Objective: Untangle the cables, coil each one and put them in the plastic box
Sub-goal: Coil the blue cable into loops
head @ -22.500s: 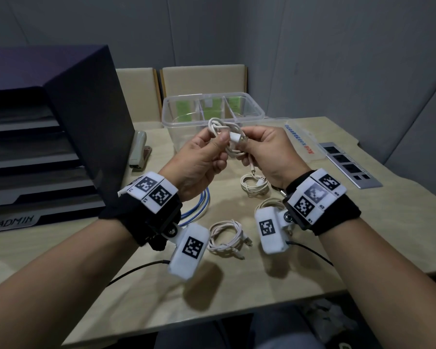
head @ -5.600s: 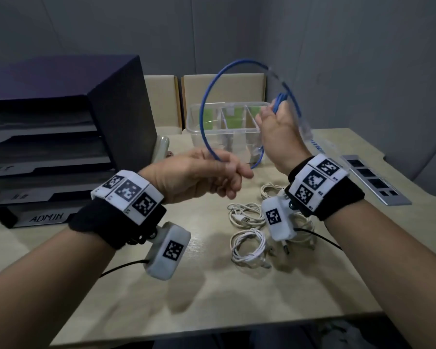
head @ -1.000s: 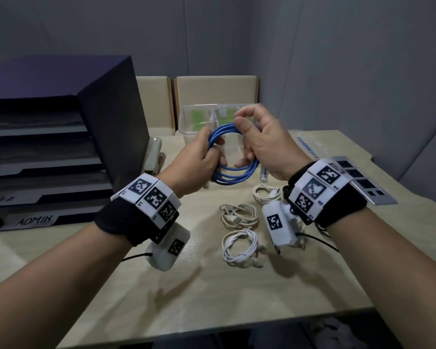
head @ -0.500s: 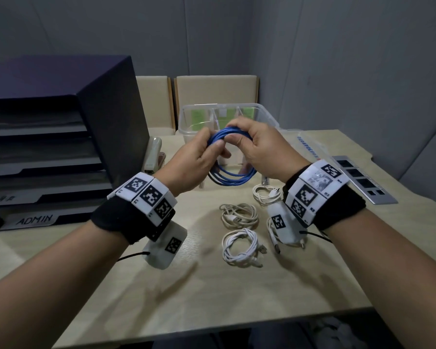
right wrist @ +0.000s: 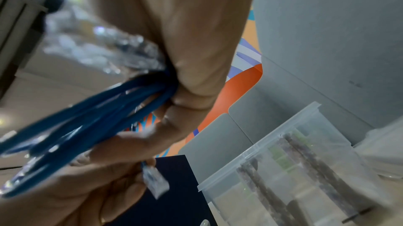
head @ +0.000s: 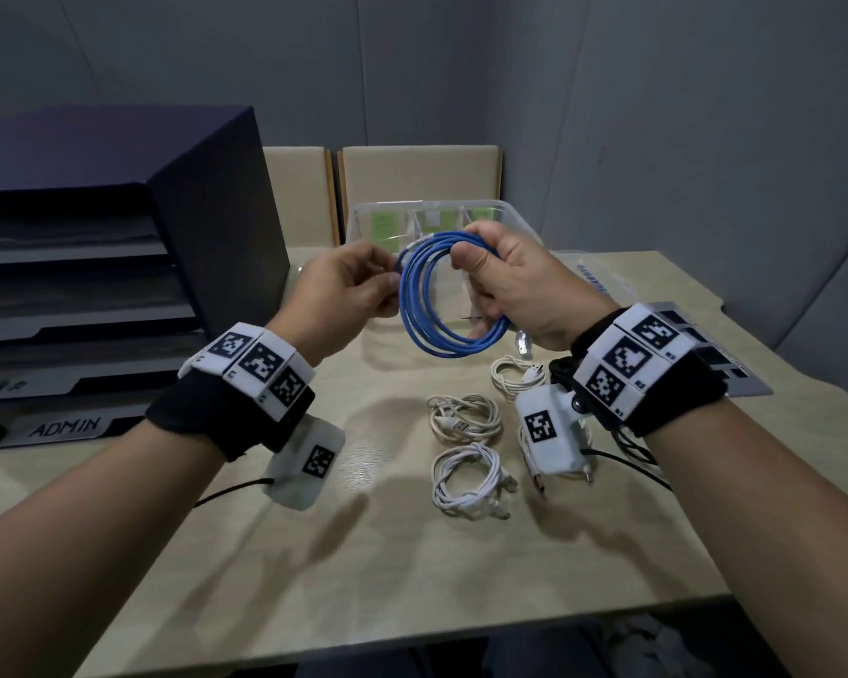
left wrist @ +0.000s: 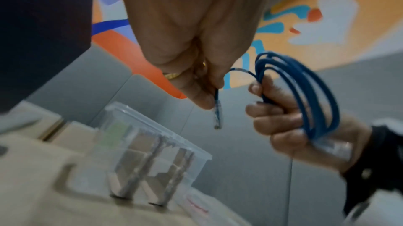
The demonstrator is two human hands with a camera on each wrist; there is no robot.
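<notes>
A blue cable (head: 436,305), wound into a loose coil of several loops, is hanging in the air at the centre of the head view, above the table (head: 363,555). The right hand (head: 520,286) is gripping the coil's right side, fingers curled around the bundled loops. The left hand (head: 348,291) is pinching the cable's free end (its clear plug (left wrist: 218,117) is sticking out below the fingertips in the left wrist view). Just behind the coil, the clear plastic box (head: 510,212) with dividers is sitting open on the table. Below the hands, three coiled white cables (head: 466,415) are lying near each other. A dark document tray (head: 118,266) is filling the left of the frame.
</notes>
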